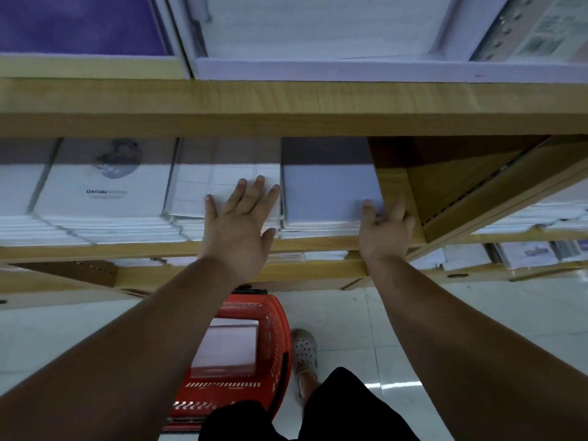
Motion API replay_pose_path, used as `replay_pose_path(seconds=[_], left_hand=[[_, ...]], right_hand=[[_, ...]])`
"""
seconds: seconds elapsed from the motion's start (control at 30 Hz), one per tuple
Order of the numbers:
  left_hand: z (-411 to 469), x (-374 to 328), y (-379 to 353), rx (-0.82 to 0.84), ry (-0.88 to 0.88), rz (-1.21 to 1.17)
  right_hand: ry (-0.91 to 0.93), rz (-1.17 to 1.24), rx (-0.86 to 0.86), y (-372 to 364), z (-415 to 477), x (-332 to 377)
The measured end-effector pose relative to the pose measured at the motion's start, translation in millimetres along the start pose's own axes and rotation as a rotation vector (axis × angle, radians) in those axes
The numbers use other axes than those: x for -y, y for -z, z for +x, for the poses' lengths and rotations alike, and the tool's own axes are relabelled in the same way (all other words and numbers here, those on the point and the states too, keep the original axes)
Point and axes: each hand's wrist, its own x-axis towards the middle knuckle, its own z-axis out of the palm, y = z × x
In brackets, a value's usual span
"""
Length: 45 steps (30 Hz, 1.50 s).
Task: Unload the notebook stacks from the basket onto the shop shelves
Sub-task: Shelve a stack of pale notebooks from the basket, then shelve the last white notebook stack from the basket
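A pale lilac notebook stack (327, 192) lies on the middle wooden shelf (133, 248), at the right end of a row of stacks. My right hand (386, 227) grips its front right corner, thumb on top. My left hand (241, 218) lies flat with spread fingers on the neighbouring white ruled stack (219, 183), its thumb against the lilac stack's left edge. Down on the floor between my arms stands the red basket (276, 332), with another lilac notebook stack (227, 348) inside.
More white stacks, one marked "DARING" (101, 186), fill the shelf to the left. A thick wooden shelf board (286, 103) runs overhead with purple and white books above. A wooden divider (413, 198) closes the bay on the right. My shoe (304, 351) stands beside the basket on white tiles.
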Motion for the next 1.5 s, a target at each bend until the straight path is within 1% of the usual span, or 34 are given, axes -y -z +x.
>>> replay_pose_path(seconds=[0.1,0.17,0.2,0.3,0.4,0.47,0.57,0.67,0.77,0.9,1.03,1.13,1.27,1.37,1.43,1.5], left_hand=[[-44,12,-13,-0.118,0.093,-0.061],[-77,25,-24,-0.13,0.181,-0.11],[-94,33,-31,-0.109,0.231,-0.126],[-148,67,-50,-0.016,0.391,-0.179],[-201,101,-72,0.084,0.582,-0.312],[-234,121,-90,0.128,0.711,-0.399],[-273,141,-126,0.152,0.87,-0.528],[-294,148,-168,0.134,1.008,-0.718],[-296,150,-214,0.112,1.154,-0.86],[-266,154,-287,0.105,1.315,-0.993],[-225,164,-373,0.026,1.466,-1.122],[-203,170,-439,-0.016,1.601,-1.203],[-182,172,-525,-0.071,1.802,-1.42],[-170,169,-592,-0.145,1.895,-1.585],[-159,170,-630,-0.205,1.971,-1.655],[-148,168,-660,-0.221,2.071,-1.682]], right_hand=[[-0.041,0.056,-0.024,-10,-35,-11],[-0.065,0.029,0.018,-23,-59,-16],[-0.063,0.02,0.056,-31,-71,-17],[-0.019,-0.009,0.204,-60,-112,-12],[0.035,-0.069,0.33,-96,-157,-6],[0.065,-0.145,0.452,-120,-185,-4],[0.181,-0.31,0.657,-158,-214,-3],[0.308,-0.452,0.812,-196,-228,-11],[0.432,-0.622,0.956,-239,-228,-24],[0.536,-0.817,1.11,-310,-204,-51],[0.606,-0.928,1.24,-389,-175,-86],[0.695,-0.994,1.314,-456,-154,-124],[0.674,-1.02,1.365,-537,-138,-176],[0.626,-1.02,1.378,-584,-129,-219],[0.613,-1.03,1.372,-609,-123,-247],[0.622,-1.036,1.359,-631,-117,-270]])
